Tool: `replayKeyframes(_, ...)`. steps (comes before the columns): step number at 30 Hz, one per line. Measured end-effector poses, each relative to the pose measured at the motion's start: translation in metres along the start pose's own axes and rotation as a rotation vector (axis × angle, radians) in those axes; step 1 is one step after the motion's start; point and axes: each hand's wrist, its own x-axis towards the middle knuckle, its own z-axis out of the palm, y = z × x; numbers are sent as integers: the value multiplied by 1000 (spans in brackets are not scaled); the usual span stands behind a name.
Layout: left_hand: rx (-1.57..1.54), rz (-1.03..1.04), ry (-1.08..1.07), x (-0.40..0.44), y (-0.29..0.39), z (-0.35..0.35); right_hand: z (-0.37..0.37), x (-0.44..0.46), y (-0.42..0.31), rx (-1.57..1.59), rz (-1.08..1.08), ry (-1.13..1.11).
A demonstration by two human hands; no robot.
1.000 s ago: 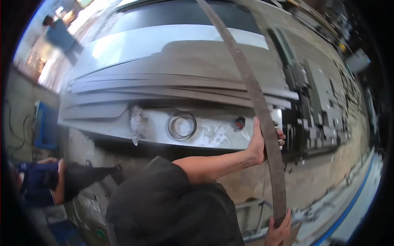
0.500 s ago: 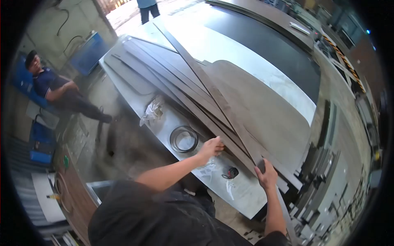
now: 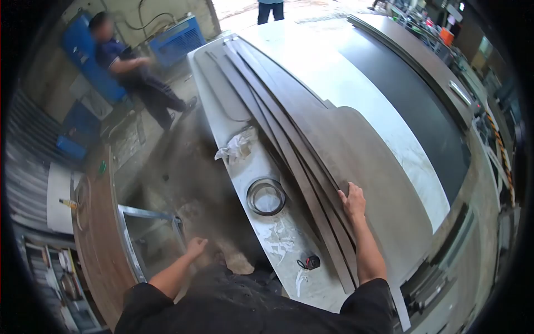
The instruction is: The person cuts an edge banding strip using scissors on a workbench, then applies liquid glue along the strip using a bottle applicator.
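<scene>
My right hand rests on the brown panel beside the long strips, its thumb and fingers apart, with no object in its grasp. Several long brown strips lie close together along the panel's near side. My left hand hangs off the table's near side, above the floor, with its fingers curled loosely and nothing visible in them. On the white table sits a dark round coil. Closer to me is a small black-and-red tape measure. A crumpled white cloth lies near the strips.
Dark sheets lie at the far side of the table. A metal frame and a brown board stand at left. One person stands by blue equipment; another person is at the doorway. Metal lengths are stacked at right.
The strip that crossed diagonally over the others now lies alongside them. My left hand has left the strips and moved off the table; my right hand has moved up the panel. The view has shifted.
</scene>
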Motion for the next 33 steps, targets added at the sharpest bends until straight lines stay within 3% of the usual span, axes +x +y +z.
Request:
replayKeyframes(2,-68,-73,4,-16,-30,2,-8,15,-11,-6,18,-64)
replayKeyframes(5,-29,-152,-127,-35,-49,-5,21,38,-1,-2,-25,22)
replayKeyframes(9,-35,5,-81,-55,-35,-33,29,44,-15,32,-42,-25)
replayKeyframes(11,-86,-12,-53,-61,-27,-59,31,38,-23,83,105,-19)
replayKeyframes(14,-227,-2,-14,-44,-70,-73,37,43,-28,232,215,-92)
replayKeyframes(17,-372,56,98,-40,-112,-104,67,54,-16,-22,151,113)
replayKeyframes(18,-445,-12,60,-39,-122,-122,94,73,-2,-71,183,207)
replayKeyframes(19,-451,45,188,-32,-140,-127,83,52,-61,-127,161,236)
replayKeyframes(21,-526,-21,182,-34,-151,-168,120,26,-141,-89,-1,557)
replayKeyframes(23,-533,-20,217,-21,-175,-197,154,-31,-279,107,-210,636)
replayKeyframes(24,-580,12,249,-18,-184,-213,185,-52,-333,299,-298,539)
replayKeyframes(25,-618,44,280,-18,-194,-233,210,-87,-405,297,-337,456)
replayKeyframes(26,-644,66,313,-16,-200,-243,254,-98,-439,181,-517,357)
replayKeyframes(27,-674,95,341,-10,-207,-258,269,-135,-508,311,-324,-109)
replayKeyframes(28,-703,128,369,-2,-214,-275,293,-151,-558,538,-501,-317)
replayKeyframes(30,-728,124,426,-4,-220,-329,289,-182,-660,483,-709,-719)
replayKeyframes(33,-836,143,565,17,-254,-380,307,-160,-732,363,-839,-778)
